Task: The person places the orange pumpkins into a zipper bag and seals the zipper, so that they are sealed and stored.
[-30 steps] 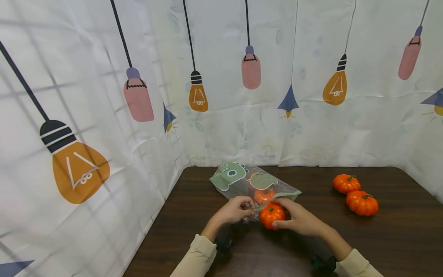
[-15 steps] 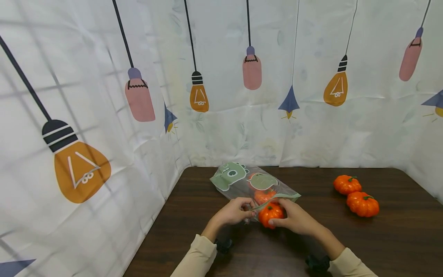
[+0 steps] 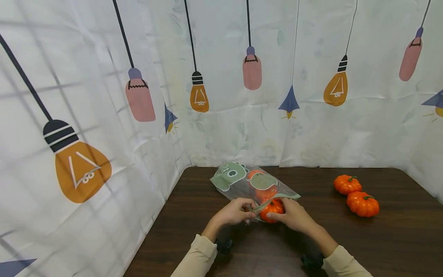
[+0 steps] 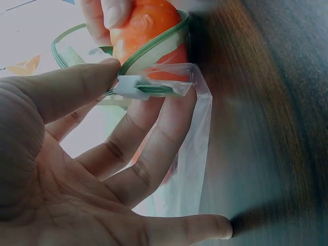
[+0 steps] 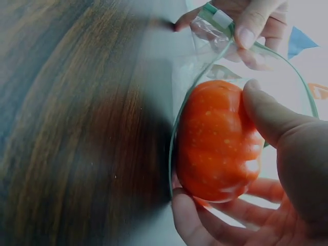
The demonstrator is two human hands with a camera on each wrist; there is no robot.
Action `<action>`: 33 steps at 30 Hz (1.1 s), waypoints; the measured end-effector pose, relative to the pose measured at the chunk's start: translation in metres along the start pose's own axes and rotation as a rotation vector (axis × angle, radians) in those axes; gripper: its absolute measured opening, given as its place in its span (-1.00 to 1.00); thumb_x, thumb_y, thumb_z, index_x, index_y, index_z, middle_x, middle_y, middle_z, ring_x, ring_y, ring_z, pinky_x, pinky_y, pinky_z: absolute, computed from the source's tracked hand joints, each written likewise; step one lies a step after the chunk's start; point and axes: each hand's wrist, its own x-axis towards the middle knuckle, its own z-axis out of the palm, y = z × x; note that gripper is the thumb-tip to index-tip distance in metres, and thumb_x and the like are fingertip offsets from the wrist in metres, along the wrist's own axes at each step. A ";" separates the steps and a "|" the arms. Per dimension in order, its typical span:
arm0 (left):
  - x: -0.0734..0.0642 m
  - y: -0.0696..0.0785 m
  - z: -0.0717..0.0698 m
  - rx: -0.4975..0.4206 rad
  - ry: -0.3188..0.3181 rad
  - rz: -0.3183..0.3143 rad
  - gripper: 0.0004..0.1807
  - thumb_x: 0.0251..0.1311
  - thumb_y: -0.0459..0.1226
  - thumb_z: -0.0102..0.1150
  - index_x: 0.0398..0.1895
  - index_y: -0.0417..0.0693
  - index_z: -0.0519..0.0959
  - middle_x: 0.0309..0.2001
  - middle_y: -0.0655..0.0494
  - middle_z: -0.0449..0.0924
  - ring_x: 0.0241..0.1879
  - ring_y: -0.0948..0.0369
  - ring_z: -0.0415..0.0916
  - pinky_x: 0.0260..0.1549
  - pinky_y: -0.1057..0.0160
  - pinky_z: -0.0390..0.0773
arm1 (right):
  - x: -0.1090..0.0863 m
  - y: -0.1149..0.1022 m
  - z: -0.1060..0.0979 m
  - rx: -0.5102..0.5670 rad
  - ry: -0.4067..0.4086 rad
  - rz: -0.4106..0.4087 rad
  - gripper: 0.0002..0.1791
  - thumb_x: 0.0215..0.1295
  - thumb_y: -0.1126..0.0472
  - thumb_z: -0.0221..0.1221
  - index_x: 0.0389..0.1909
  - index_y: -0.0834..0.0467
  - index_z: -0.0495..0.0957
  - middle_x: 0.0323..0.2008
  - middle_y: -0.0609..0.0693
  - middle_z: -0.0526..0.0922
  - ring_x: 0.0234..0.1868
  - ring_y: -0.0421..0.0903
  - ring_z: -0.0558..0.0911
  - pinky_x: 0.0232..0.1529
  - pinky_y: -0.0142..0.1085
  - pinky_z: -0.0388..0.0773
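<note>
My right hand (image 3: 298,216) grips a small orange pumpkin (image 5: 218,141) at the mouth of a clear zip bag (image 3: 238,187) with green animal prints. In the right wrist view the bag's green-edged opening loops around the pumpkin, with thumb on one side and fingers on the other. My left hand (image 3: 232,211) pinches the bag's rim beside a white zip slider (image 4: 132,87), between thumb and fingers. More orange shows through the plastic, deeper in the bag, partly covered by the prints; how many pieces I cannot tell.
Two more orange pumpkins (image 3: 347,184) (image 3: 362,204) touch each other on the right of the dark wooden table (image 3: 398,246). Behind the table and along its left hangs a white curtain (image 3: 221,127) printed with lamps.
My right hand has pushed the pumpkin forward into the bag's mouth, and the rim now crosses over its top. Orange inside the bag sits farther back. My left hand keeps its pinch, nearly still.
</note>
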 end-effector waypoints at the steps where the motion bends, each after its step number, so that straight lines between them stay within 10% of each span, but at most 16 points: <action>1: 0.000 0.000 0.000 0.002 -0.001 0.001 -0.94 0.34 -0.40 0.26 -0.22 -0.27 0.62 -0.40 -0.24 0.67 -0.34 -0.34 0.60 -0.55 0.36 0.41 | 0.001 -0.001 0.001 -0.005 0.008 0.009 -0.21 0.17 -0.26 0.40 0.24 0.21 0.51 0.06 0.09 0.68 -0.09 -0.09 0.62 -0.13 -0.13 0.54; 10: -0.001 0.001 0.000 0.012 -0.002 -0.004 -0.98 0.35 -0.42 0.24 -0.27 -0.17 0.62 -0.42 -0.18 0.66 -0.36 -0.31 0.60 -0.54 0.37 0.41 | 0.004 -0.006 0.006 -0.043 0.043 0.097 -0.16 0.11 -0.27 0.43 0.19 0.28 0.50 -0.07 0.11 0.67 -0.28 -0.08 0.55 -0.31 -0.20 0.45; 23: 0.000 -0.001 -0.001 0.021 0.006 -0.011 -0.96 0.31 -0.42 0.28 -0.22 -0.19 0.63 -0.44 -0.12 0.65 -0.49 -0.01 0.56 -0.54 0.36 0.43 | 0.005 -0.005 0.005 0.033 0.012 -0.036 -0.14 0.09 -0.11 0.50 0.29 0.28 0.44 0.14 0.17 0.64 0.08 0.06 0.64 0.10 0.04 0.57; 33: -0.001 0.001 -0.002 0.014 0.007 -0.014 -0.95 0.32 -0.40 0.28 -0.22 -0.22 0.61 -0.42 -0.16 0.65 -0.43 -0.12 0.59 -0.52 0.35 0.45 | 0.004 -0.006 0.004 0.115 0.022 -0.046 -0.32 0.13 0.16 0.50 0.19 0.37 0.46 0.08 0.24 0.65 0.04 0.12 0.70 0.03 -0.02 0.67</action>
